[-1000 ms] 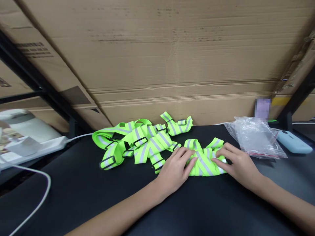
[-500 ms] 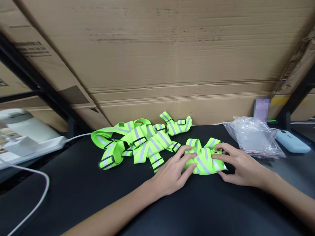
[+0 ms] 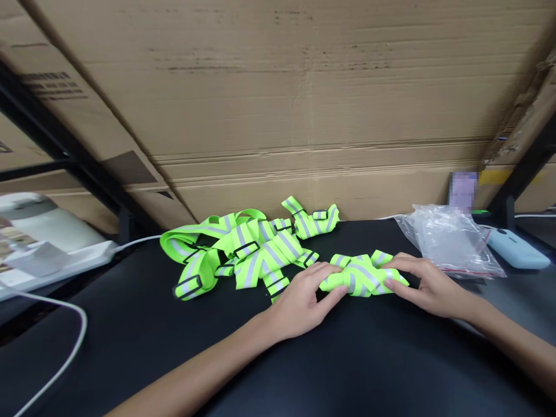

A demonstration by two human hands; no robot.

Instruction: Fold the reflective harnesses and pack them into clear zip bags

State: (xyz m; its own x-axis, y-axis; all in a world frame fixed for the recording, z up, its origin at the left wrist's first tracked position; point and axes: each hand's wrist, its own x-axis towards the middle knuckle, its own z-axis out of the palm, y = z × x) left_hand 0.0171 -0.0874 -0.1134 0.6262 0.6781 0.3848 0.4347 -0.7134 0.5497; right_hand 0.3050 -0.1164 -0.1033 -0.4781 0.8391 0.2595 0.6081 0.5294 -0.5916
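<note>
A folded bundle of neon-green reflective strap [image 3: 362, 275] with grey stripes lies on the black table, between my two hands. My left hand [image 3: 308, 298] grips its left end, thumb at the near side and fingers over the far side. At the right end, my right hand [image 3: 428, 286] pinches the bundle, with the thumb on top near the front and the fingers behind. Left of the bundle lies a loose pile of similar green reflective straps [image 3: 269, 255] with black buckles. The undersides of the bundle and some fingertips are hidden.
Clear plastic bags [image 3: 449, 240] lie at the right, beside a light blue device [image 3: 516, 248]. A cardboard wall [image 3: 304, 116] closes off the back. At the left are a white power strip [image 3: 91, 255] and a white cable [image 3: 80, 347] running over the black table [image 3: 369, 365].
The bundle has become flatter and more compact from front to back, its upright loops pressed down. Both hands have closed in on its ends, and the right thumb has moved onto it.
</note>
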